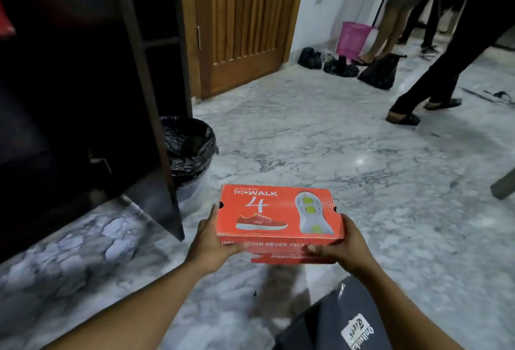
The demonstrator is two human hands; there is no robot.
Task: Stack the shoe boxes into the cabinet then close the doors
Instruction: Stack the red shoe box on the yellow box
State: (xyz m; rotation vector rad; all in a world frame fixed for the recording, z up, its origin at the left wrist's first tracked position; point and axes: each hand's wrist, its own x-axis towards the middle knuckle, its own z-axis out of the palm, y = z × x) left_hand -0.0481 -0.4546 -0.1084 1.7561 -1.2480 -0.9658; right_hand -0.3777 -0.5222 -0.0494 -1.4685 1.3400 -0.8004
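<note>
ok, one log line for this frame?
state: box held | left hand: grips orange shoe box | right hand: grips same box | cabinet: open, at left | lid: on

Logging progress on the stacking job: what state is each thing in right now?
orange shoe box: lid on, held above the floor.
left hand: grips the box's left end.
right hand: grips the box's right end.
cabinet door: open.
grey shoe box: outside the cabinet.
wooden door: shut.
bin: lined with a black bag.
</note>
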